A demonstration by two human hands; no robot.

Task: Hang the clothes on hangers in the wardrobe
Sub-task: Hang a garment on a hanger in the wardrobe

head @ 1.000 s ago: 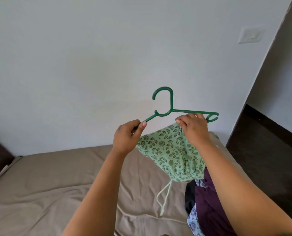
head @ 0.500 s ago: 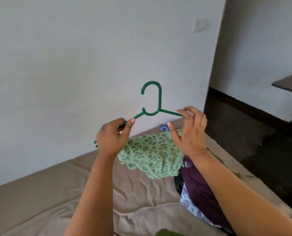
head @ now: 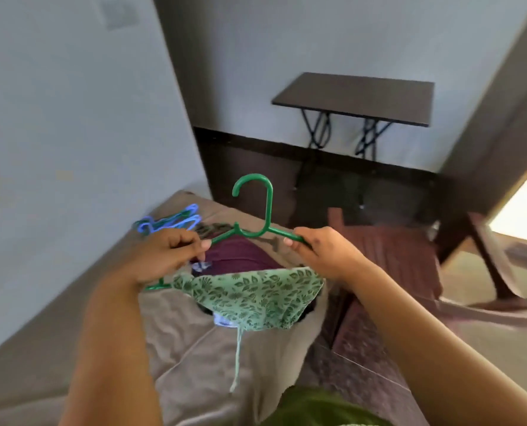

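The fingers of the left hand [head: 163, 256] are curled around the left arm of the green hanger [head: 253, 232], and the fingers of the right hand [head: 323, 253] pinch its right arm; both hands grip it in the air with the hook pointing up. A green leaf-print garment [head: 253, 299] hangs from the lower part of the hanger, between the hands, with a drawstring trailing down. Below it lie a dark purple garment [head: 240, 256] and further clothes on the bed [head: 188, 342]. Spare blue hangers [head: 176, 222] rest at the far edge of the bed. A dark worktop [head: 354, 96] stands by the wall. No wardrobe is in view. Risk: the garment appears loosely draped, so tilting the hanger during carrying could let it slide off. The drawstring could snag.
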